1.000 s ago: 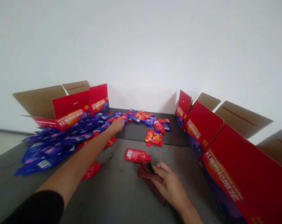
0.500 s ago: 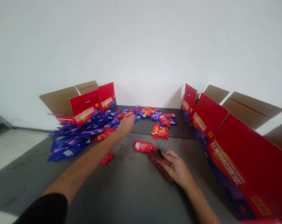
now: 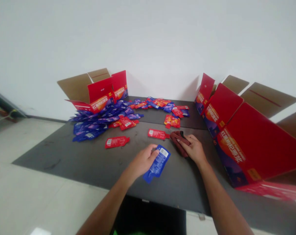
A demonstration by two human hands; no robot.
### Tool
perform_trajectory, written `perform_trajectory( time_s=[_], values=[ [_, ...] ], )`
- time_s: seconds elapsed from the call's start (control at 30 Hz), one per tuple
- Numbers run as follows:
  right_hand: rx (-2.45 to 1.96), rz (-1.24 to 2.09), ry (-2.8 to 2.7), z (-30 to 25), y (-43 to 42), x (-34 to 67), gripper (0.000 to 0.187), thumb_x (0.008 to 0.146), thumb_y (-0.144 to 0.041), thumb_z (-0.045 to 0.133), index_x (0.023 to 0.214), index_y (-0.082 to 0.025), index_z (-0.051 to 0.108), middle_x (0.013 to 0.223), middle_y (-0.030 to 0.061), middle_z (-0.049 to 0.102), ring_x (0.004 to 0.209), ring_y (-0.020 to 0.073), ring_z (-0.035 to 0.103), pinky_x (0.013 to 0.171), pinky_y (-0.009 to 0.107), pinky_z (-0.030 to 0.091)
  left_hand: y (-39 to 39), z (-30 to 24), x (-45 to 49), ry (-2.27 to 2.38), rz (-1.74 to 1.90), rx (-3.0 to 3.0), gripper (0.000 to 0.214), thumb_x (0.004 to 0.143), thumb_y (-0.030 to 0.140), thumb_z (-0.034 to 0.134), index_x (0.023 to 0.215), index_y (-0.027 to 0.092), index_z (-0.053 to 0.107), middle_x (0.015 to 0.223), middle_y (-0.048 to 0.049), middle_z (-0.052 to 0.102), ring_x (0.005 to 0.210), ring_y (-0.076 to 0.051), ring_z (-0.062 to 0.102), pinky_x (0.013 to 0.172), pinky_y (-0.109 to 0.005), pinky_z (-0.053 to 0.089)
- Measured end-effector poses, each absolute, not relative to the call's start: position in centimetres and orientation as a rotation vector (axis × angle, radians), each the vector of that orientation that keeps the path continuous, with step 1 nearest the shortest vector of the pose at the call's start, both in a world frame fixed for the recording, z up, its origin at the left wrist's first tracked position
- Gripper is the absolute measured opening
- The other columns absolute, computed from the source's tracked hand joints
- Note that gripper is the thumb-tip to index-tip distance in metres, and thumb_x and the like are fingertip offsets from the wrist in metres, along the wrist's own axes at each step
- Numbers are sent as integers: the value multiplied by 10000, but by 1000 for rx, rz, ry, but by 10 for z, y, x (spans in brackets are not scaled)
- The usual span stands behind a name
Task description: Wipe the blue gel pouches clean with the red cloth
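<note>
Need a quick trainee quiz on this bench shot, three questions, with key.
1. Which hand holds the blue sachet? A left, B right.
2. True or false: the right hand is on a dark red cloth.
3. Fill in: the heap of sachets beside the cartons is mostly ____.

Key: 1 A, the left hand; 2 true; 3 blue.

At 12 o'clock a blue plastic sachet (image 3: 158, 164) has a glossy foil-like sheen, at 1 o'clock a brown cloth (image 3: 179, 143) looks soft and matt, and at 2 o'clock a red cardboard carton (image 3: 255, 143) has smooth printed panels and plain matt flaps (image 3: 267, 99), above a dull, scuffed dark tabletop (image 3: 89, 163).
</note>
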State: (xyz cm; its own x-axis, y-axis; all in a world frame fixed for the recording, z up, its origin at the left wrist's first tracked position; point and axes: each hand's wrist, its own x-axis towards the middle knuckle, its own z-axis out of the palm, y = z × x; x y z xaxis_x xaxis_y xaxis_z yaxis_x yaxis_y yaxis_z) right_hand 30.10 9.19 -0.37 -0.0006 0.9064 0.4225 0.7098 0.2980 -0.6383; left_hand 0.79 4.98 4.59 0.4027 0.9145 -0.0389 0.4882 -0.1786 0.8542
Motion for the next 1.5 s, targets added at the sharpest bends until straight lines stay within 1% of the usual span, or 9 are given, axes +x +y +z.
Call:
perform_trajectory(
  time_s=[0.13, 0.23, 0.3, 0.5, 0.7, 0.87, 1.03, 1.27, 1.5],
  values=[
    [-1470, 288, -1755, -3, 91, 300, 371, 920, -520, 627, 1096, -225, 769, 932, 58, 631, 874, 218, 620, 759, 319, 485, 29, 19, 5, 1391, 512, 1867, 560, 1037, 436, 428, 1542, 197, 384, 1271, -152, 696, 1145, -292, 682, 964, -389, 498],
    [-1464, 279, -1744, -3, 89, 299, 396, 915, -544, 625, 1105, -227, 765, 928, 60, 629, 872, 220, 619, 765, 322, 490, 15, 9, 5, 1407, 452, 2004, 644, 1047, 404, 423, 1613, 153, 245, 1382, -199, 620, 1223, -306, 636, 1026, -425, 477],
    [-1464, 271, -1729, -3, 88, 299, 410, 909, -553, 630, 1118, -226, 761, 908, 55, 620, 848, 215, 615, 746, 318, 490, 1, 4, 3, 1413, 499, 2152, 639, 1045, 400, 445, 1605, 149, 269, 1419, -202, 578, 1250, -312, 599, 1048, -459, 465],
    [-1462, 207, -1731, -2, 87, 296, 368, 910, -525, 635, 1033, -209, 777, 846, 43, 612, 819, 209, 610, 726, 319, 483, -55, -12, -10, 1344, 697, 2547, 508, 1017, 398, 547, 1504, 272, 475, 1526, -117, 474, 1358, -311, 449, 1100, -524, 416],
    [-1407, 32, -1637, 28, 73, 282, 325, 923, -476, 640, 1062, -211, 766, 951, 63, 658, 919, 235, 632, 826, 359, 512, -76, -23, -19, 1135, 800, 2663, 370, 1010, 361, 578, 1350, 223, 630, 1431, -97, 599, 1315, -281, 516, 1069, -465, 451],
    [-1248, 117, -1967, 55, 30, 229, 328, 962, -459, 618, 1164, -224, 724, 1051, 85, 666, 958, 234, 637, 843, 352, 535, -73, -33, -25, 1022, 913, 2681, 300, 1022, 279, 557, 1287, 184, 661, 1321, -90, 687, 1223, -252, 609, 1021, -433, 487],
    [-1023, 143, -2519, 24, 10, 190, 322, 1004, -396, 569, 1272, -254, 677, 1131, 82, 675, 985, 208, 631, 814, 314, 533, -73, -37, -27, 1009, 909, 2696, 290, 1024, 242, 545, 1281, 177, 663, 1295, -80, 708, 1217, -258, 622, 1013, -436, 488],
    [-1326, -42, -2418, 15, 68, 213, 353, 985, -375, 613, 1287, -203, 675, 1078, 96, 677, 984, 232, 623, 835, 341, 523, -68, -37, -29, 961, 909, 2677, 271, 1025, 257, 554, 1252, 171, 675, 1272, -70, 722, 1196, -248, 639, 990, -429, 512],
    [-1117, 46, -2493, 23, 12, 187, 337, 1010, -403, 554, 1289, -247, 663, 1107, 71, 677, 979, 212, 625, 792, 319, 523, -69, -39, -29, 965, 967, 2629, 248, 1022, 247, 559, 1217, 188, 700, 1224, -73, 742, 1159, -241, 660, 975, -423, 536]
  ],
)
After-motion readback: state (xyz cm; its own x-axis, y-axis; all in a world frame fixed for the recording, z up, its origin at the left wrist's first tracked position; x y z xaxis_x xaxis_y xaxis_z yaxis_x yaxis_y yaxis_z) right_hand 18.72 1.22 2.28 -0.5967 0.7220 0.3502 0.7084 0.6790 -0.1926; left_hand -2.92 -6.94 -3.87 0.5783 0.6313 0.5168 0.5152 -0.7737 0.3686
